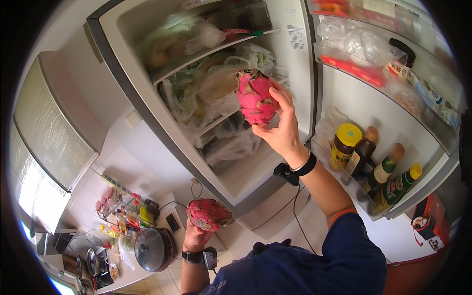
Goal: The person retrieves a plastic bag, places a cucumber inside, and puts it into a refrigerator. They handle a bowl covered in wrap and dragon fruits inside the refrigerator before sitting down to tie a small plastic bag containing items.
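My right hand grips a pink dragon fruit and holds it up before the shelves of an open refrigerator. In my left hand is a second dragon fruit, held lower, outside the refrigerator and beside the counter. Behind the raised fruit, bags of clear plastic with food in them fill the middle shelf. Part of that shelf is hidden by the fruit and my right hand. Each of my wrists wears a black strap with a small device.
The refrigerator door stands open at right, its racks bearing a yellow-lidded jar, bottles and bags. A black cable hangs from my right wrist device. At left, the counter carries a lidded electric pot, a phone and a condiment rack.
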Tool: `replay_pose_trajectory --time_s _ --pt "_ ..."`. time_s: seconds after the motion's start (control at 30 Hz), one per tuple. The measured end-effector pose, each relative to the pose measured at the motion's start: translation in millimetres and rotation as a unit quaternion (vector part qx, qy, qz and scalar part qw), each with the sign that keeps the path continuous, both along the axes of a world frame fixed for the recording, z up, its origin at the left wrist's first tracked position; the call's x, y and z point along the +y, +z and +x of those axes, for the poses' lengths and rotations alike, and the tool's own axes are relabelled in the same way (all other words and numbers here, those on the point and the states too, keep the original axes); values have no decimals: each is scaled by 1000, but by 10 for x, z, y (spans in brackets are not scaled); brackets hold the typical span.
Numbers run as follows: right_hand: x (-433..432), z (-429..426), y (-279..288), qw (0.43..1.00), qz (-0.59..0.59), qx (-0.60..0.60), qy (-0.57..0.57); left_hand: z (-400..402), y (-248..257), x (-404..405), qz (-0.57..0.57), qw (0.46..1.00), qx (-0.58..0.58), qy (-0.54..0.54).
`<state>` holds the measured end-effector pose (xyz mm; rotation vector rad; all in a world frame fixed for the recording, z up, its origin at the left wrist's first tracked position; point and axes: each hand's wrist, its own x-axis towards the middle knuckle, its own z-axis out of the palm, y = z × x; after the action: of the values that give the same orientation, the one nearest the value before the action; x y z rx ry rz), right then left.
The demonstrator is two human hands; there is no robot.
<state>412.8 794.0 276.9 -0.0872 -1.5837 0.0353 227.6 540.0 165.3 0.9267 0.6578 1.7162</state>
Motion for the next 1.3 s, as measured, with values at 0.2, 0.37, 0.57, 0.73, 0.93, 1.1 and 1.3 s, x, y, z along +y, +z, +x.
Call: replay_pose_trajectory --time_s 0.2,0.37,0.57,0.73,0.93,1.1,1.3 --pt "-38 44 -23 995 16 15 -102 -29 -35 25 -3 999 -33 -14" --pt "27 61 -3 994 16 28 -103 -43 -80 81 3 999 -42 -11" --pt "-37 -36 -93 902 -196 175 342 15 -29 99 6 1000 -14 -13" --pt "41 127 -147 498 -466 111 723 68 -57 84 3 1000 -8 22" --pt "67 159 -148 340 -462 109 811 116 -36 104 2 1000 -8 14" --pt "83 132 -153 362 -448 79 813 107 -40 86 2 1000 -6 15" --pt "-47 106 -106 621 -445 79 641 82 -61 53 -4 1000 -10 19"
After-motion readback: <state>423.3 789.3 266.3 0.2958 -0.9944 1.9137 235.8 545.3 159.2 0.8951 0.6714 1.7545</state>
